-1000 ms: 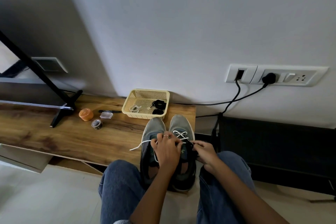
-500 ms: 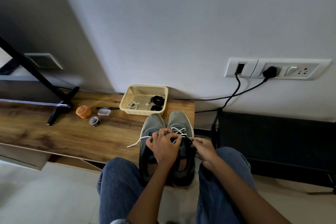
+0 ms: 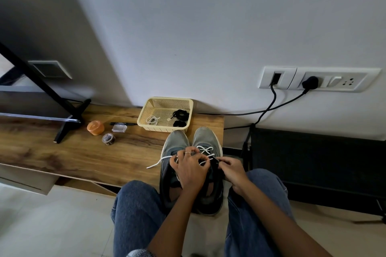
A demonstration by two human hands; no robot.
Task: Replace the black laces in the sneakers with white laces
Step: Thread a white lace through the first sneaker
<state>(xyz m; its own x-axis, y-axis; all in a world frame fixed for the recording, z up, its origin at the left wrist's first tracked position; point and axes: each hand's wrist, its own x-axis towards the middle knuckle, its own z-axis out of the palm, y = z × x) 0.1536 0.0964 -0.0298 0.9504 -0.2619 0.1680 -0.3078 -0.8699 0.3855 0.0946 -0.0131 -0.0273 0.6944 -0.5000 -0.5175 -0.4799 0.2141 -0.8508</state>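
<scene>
Pair of grey mesh sneakers with dark collars [image 3: 191,173]: set side by side at the right end of the brown wood-grain worktop [image 3: 73,152], toes toward the wall, heels overhanging the near edge between two knees in blue denim.

White cord lace [image 3: 205,150]: seen crossed through the front eyelets of the right-hand sneaker; one loose end [image 3: 155,164] is trailed leftward from the sneakers onto the worktop.

Left hand [image 3: 191,168]: laid palm down across the tongues of both sneakers, forearm raised from below, fingers curled and closed on the white lace at the eyelets. A thin ring is worn on one finger.

Right hand [image 3: 231,170]: placed at the right side of the right-hand sneaker, wrist bent inward, fingertips pinched on a small dark part at the eyelet row; whether lace or shoe edge is held cannot be told.

Cream perforated plastic basket [image 3: 144,113]: stood just beyond the sneakers' toes, against the wall. A coiled white lace [image 3: 152,120] and bundled black laces [image 3: 180,118] are held inside.

Left of the basket: a black marker pen [image 3: 123,123], a clear plastic box [image 3: 119,128], a round orange container [image 3: 95,128], a small tape roll [image 3: 108,138].
</scene>
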